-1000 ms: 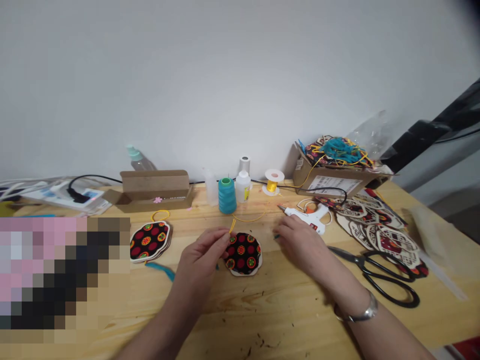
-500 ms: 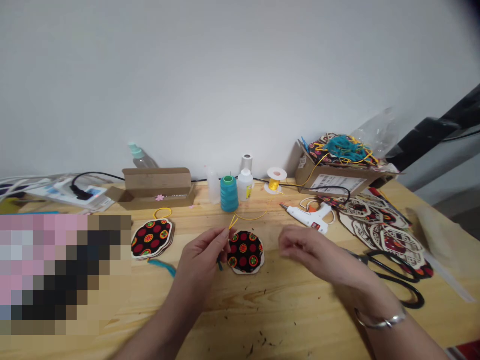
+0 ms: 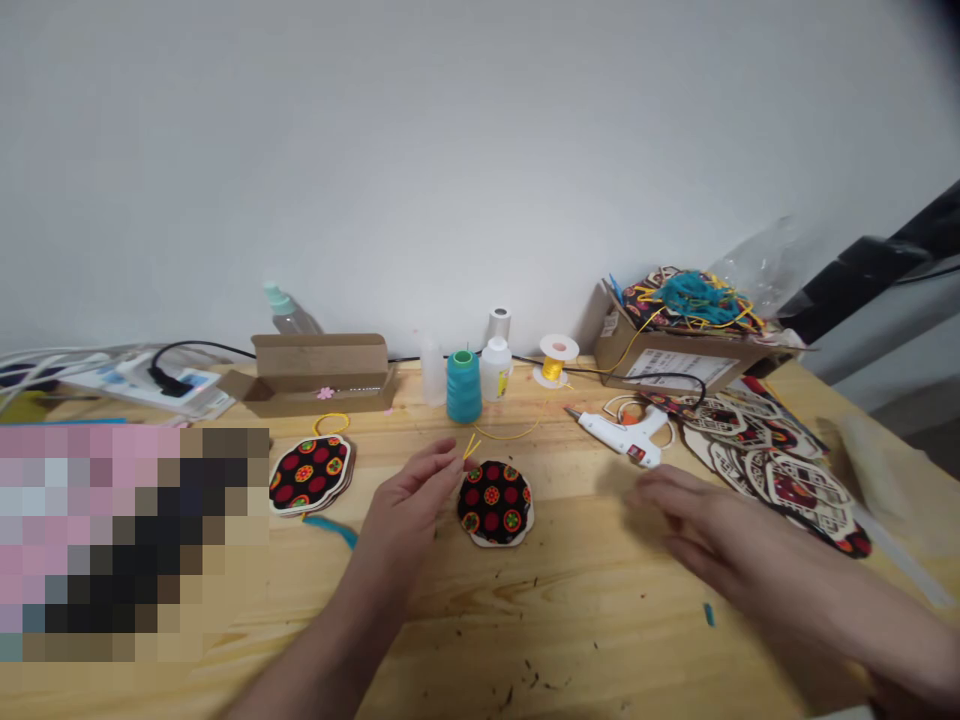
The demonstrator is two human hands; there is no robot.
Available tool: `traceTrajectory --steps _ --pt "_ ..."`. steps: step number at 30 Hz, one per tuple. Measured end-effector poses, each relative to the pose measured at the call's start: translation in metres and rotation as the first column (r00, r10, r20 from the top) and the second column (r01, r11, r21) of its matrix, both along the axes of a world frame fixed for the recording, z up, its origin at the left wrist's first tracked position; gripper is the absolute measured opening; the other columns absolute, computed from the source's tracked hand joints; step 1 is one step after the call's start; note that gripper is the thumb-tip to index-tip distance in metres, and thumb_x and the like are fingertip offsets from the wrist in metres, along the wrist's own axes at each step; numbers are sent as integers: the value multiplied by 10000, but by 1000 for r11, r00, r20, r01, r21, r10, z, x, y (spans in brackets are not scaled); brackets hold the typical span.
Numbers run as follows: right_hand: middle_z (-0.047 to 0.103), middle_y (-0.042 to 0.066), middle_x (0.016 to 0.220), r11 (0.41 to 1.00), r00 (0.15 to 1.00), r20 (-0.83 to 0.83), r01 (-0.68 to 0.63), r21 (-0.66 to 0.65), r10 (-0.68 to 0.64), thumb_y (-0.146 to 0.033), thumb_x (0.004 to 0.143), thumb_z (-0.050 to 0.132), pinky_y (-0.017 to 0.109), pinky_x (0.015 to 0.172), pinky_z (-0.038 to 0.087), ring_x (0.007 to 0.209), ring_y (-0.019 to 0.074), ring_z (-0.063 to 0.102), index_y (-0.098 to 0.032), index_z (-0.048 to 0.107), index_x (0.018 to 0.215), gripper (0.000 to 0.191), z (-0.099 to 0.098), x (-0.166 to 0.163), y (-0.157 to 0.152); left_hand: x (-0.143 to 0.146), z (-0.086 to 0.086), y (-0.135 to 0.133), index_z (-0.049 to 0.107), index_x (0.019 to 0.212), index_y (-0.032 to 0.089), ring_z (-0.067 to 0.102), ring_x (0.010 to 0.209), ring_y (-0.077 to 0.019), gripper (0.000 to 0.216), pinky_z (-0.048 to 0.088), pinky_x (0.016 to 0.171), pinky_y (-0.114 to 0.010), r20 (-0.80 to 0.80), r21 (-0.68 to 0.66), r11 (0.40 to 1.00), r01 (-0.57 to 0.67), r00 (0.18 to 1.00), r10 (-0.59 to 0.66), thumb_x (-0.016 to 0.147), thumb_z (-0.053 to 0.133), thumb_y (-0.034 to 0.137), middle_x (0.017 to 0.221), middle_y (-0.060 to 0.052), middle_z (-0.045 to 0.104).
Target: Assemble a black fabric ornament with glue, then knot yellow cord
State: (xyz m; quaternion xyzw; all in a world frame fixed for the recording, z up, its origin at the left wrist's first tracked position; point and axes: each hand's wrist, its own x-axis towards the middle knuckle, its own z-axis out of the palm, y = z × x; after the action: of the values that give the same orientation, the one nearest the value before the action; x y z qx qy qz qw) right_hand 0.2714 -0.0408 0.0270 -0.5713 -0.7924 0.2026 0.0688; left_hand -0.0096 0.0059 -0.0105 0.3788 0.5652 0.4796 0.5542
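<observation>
L hand (image 3: 414,495): a bit left of the pic centre; thumb & fingers are clamped on yellow cord (image 3: 471,448), of which 2 short ends stick up above the fingertips.
R hand (image 3: 697,520): lower right of frame, blurred; fingers are bent and near each other, but I cannot tell if they grip sth.
Pad (image 3: 493,503): just below the frame centre, flat on the table (image 3: 420,640), right beside L hand's fingertips; black w/ red & orange rounds, pale edge.
Stack (image 3: 311,475): left part of frame, similar pads one upon another; yellow loop (image 3: 331,424) at its top, teal tassel (image 3: 331,527) below.
Glue gun (image 3: 619,435): right of centre, white, nozzle to the upper left.
Teal cone (image 3: 463,388): near centre, upright, btw. clear bottle (image 3: 433,372) & white bottle (image 3: 496,372).
Spool (image 3: 553,369): right of these, w/ yellow thread.
Big box (image 3: 667,362): right, mid-height; patterned pcs. & teal threads on top.
Cutouts (image 3: 757,455): right side, spread pile below big box.
Teal scrap (image 3: 709,614): lower right, below R hand.
</observation>
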Motion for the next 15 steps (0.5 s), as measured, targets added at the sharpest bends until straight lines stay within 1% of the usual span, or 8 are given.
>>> traceTrajectory --steps 2,5,7,9,12,13,14,15 --pt "523 39 1221 1000 998 -56 -15 4 16 -308 771 559 336 894 403 1073 200 509 -274 486 1189 425 0 -27 12 -1 -1 0 728 738 176 451 1147 -241 208 314 948 -313 18 -10 999 34 999 -34 644 675 353 1212 -75 561" --pt "528 67 1202 998 986 -154 -60 27 63 -379 702 644 354 899 398 1078 212 497 -245 436 1232 585 -5 -66 29 -1 -1 -1 723 743 170 491 1111 -241 213 375 902 -302 83 -46 997 55 995 -51 639 681 351 1215 -71 563" --pt "555 83 1146 995 979 -184 -80 56 89 -398 639 696 362 855 419 1029 229 520 -221 463 1196 629 -10 -85 37 -2 -1 -1 720 740 166 527 1063 -241 213 424 843 -299 120 -58 997 55 992 -48 637 683 348 1193 -74 578" --pt "580 98 1081 994 980 -189 -47 100 65 -393 637 695 374 818 428 988 241 533 -191 504 1141 575 -18 -95 44 -4 -1 0 720 760 175 536 1049 -241 211 437 827 -310 81 -23 999 40 996 -38 665 658 352 1174 -72 585" --pt "608 107 1002 974 971 -233 93 205 -44 -302 758 580 372 792 433 938 225 548 -159 528 1101 375 -31 -96 52 -7 -1 2 717 798 208 504 1086 -240 202 405 881 -342 -244 177 984 27 970 17 731 585 345 1179 -59 569" --pt "618 100 967 963 964 -256 139 230 -78 -265 790 534 363 781 436 908 212 558 -156 534 1088 318 -36 -94 54 -7 0 3 714 800 214 495 1088 -244 196 389 900 -362 -419 272 961 55 906 66 747 563 328 1190 -59 556" --pt "627 89 932 955 956 -275 170 242 -100 -235 808 500 352 768 439 875 200 566 -156 543 1071 278 -40 -91 56 -8 0 3 709 793 213 489 1083 -255 191 372 914 -390 -595 352 930 109 793 132 760 542 300 1206 -66 542" --pt "633 77 898 953 951 -287 185 240 -113 -215 816 479 340 753 442 843 189 572 -159 553 1050 252 -43 -89 57 -8 0 3 704 776 205 480 1077 -275 190 357 916 -427 -746 395 901 179 634 201 767 524 266 1222 -79 531"
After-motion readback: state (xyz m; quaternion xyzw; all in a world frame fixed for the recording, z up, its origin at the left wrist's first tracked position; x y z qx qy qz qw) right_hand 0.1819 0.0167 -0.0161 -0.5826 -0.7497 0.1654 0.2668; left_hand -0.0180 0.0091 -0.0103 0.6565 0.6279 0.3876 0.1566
